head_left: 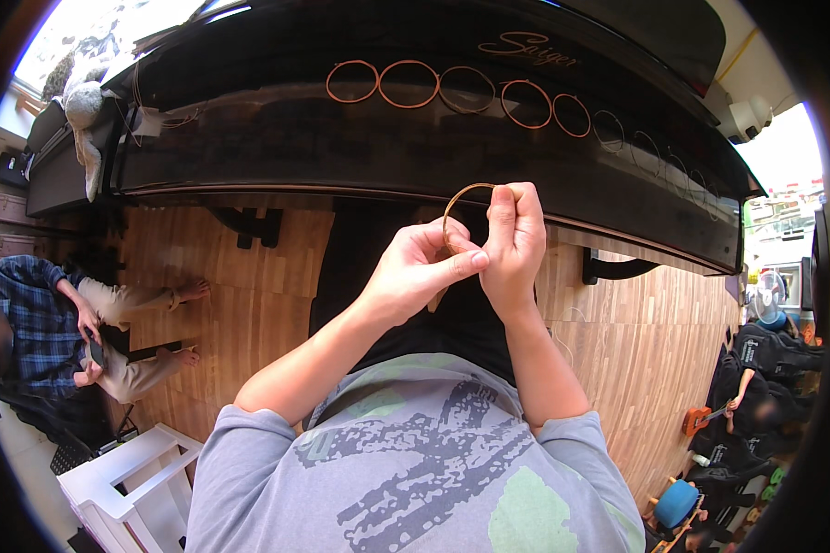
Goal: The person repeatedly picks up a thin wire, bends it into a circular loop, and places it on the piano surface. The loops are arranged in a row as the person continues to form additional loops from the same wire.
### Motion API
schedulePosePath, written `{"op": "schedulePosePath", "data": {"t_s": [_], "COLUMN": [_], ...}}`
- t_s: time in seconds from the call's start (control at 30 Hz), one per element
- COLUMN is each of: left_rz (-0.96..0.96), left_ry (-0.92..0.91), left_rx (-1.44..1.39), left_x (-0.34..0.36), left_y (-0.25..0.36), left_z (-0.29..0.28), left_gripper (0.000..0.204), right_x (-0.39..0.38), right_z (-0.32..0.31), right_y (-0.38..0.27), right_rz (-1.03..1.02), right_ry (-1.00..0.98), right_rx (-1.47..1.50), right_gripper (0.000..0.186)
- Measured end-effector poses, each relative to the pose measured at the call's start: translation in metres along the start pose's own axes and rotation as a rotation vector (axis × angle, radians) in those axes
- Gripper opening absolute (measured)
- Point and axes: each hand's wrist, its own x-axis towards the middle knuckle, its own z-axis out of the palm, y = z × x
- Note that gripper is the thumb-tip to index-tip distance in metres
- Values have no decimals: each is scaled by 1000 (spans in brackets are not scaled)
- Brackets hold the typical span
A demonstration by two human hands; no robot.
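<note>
Between my two hands, above my lap, is a coiled, copper-coloured instrument string (453, 200) bent into a ring. My left hand (408, 267) pinches its lower side between thumb and fingers. With the fingers curled in, my right hand (515, 244) grips the ring's upper right side, and my left thumb tip touches that hand. Part of the ring is hidden behind the fingers. Just ahead, a row of similar coils lies on the glossy black piano (249, 138): copper ones such as this coil (409, 108) at the left, thinner silvery ones (596, 131) toward the right.
A grey plush toy (85, 106) rests at the piano's left end. To the left, a seated person in a plaid shirt (32, 300) holds a phone, near a white wooden frame (124, 479). People sit at the far right, one with a small orange guitar (696, 421), near a blue stool (676, 502).
</note>
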Motion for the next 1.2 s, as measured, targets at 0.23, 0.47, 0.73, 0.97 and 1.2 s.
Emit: {"op": "schedulePosePath", "data": {"t_s": [0.23, 0.47, 0.73, 0.97, 1.2], "left_rz": [-3, 75, 151, 190, 228], "left_ry": [116, 287, 351, 422, 282], "left_rx": [35, -26, -33, -169, 110], "left_x": [-1, 2, 2, 4, -24], "left_y": [1, 4, 12, 12, -20], "left_z": [6, 6, -4, 0, 7], "left_gripper": [14, 24, 56, 28, 9], "right_x": [2, 5, 12, 9, 14], "right_z": [-1, -2, -16, -13, -6], "right_y": [5, 3, -3, -7, -2], "right_rz": [30, 35, 186, 209, 28], "right_ry": [-30, -17, -53, -96, 16], "right_rx": [267, 614, 727, 693, 716], "right_gripper": [19, 18, 16, 19, 20]}}
